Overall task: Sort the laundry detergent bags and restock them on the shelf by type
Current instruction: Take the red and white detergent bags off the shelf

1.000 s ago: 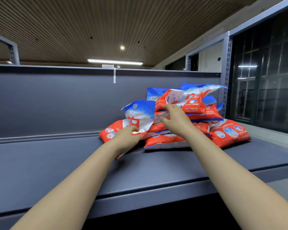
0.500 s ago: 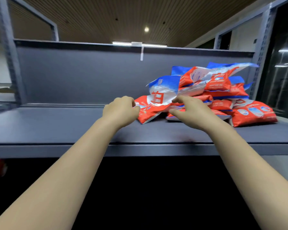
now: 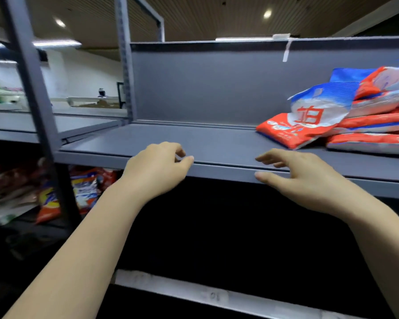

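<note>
A pile of red, white and blue detergent bags (image 3: 364,116) lies at the right end of the grey shelf (image 3: 194,141). The front bag (image 3: 309,118) shows a big red character on white. My left hand (image 3: 157,168) hovers at the shelf's front edge with loosely curled fingers, holding nothing. My right hand (image 3: 302,178) is at the same edge to its right, fingers spread and relaxed, empty. Both hands are apart from the pile.
A grey upright post (image 3: 35,88) stands at the left. Behind it, on a lower shelf, lie other detergent bags in orange, blue and white (image 3: 74,192). The shelf's back panel (image 3: 217,84) closes off the rear. A lower shelf rail (image 3: 194,293) runs below.
Both hands have let go of the bags and drawn back to the shelf's front edge. The view has swung left, so the pile now sits at the right.
</note>
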{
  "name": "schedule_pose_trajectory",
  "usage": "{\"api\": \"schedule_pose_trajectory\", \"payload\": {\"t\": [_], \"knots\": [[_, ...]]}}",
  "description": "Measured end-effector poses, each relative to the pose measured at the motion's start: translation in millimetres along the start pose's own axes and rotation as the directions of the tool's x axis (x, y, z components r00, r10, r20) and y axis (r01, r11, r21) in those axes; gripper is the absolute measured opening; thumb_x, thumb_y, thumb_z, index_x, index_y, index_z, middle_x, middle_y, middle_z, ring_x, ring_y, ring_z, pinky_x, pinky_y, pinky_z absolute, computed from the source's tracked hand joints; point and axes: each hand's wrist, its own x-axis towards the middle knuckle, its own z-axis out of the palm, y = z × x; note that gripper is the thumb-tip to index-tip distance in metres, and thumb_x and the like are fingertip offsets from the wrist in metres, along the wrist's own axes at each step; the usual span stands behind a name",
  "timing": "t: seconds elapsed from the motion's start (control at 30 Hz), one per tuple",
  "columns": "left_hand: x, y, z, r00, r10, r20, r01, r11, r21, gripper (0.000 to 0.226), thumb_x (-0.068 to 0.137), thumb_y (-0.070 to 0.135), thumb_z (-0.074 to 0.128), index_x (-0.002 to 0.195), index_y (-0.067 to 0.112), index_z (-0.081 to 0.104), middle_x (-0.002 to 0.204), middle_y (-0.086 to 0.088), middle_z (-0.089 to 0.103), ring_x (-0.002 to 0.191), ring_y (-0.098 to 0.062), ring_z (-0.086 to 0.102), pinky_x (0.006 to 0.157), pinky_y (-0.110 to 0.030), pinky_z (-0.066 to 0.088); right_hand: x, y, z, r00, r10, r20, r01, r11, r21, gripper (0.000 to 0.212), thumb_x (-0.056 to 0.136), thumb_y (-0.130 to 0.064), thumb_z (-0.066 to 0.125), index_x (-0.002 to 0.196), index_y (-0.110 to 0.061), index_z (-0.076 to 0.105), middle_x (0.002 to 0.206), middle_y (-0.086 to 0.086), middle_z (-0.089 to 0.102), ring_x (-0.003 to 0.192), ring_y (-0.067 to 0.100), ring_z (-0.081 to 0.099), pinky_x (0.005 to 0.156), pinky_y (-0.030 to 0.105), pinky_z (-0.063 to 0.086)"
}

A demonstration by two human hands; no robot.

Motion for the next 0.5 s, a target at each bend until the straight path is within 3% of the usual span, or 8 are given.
{"api": "schedule_pose_trajectory", "payload": {"t": [0.17,0.3,0.5], "knots": [[-36,-97,-28,0.992,-0.097,0.08,0.093,0.994,0.052,0.03,0.088,0.056,0.046,0.099,0.034,0.063,0.103,0.015,0.064,0.099,-0.016,0.058,0.085,-0.035,0.048,8,-84,55,0.993,-0.064,0.096,0.058,0.996,0.067,0.049,0.075,-0.061,0.047,0.117,-0.038,0.056,0.118,-0.02,0.061,0.109,0.003,0.057,0.095,0.036,0.047],[-56,-179,-46,0.975,-0.182,0.125,0.175,0.982,0.063,0.026,0.088,0.055,0.047,0.094,0.035,0.062,0.094,0.019,0.064,0.094,-0.013,0.059,0.083,-0.032,0.047,19,-144,106,0.98,-0.097,0.173,0.085,0.993,0.077,0.042,0.082,-0.058,0.051,0.12,-0.04,0.054,0.119,-0.022,0.06,0.109,0.001,0.056,0.095,0.033,0.046],[-83,-316,-86,0.924,-0.334,0.185,0.313,0.94,0.135,0.024,0.09,0.055,0.045,0.097,0.037,0.059,0.099,0.014,0.062,0.09,-0.013,0.058,0.081,-0.032,0.049,43,-251,187,0.95,-0.134,0.282,0.111,0.989,0.097,0.04,0.086,-0.058,0.05,0.122,-0.042,0.052,0.121,-0.022,0.058,0.109,0.002,0.055,0.093,0.031,0.047]]}}
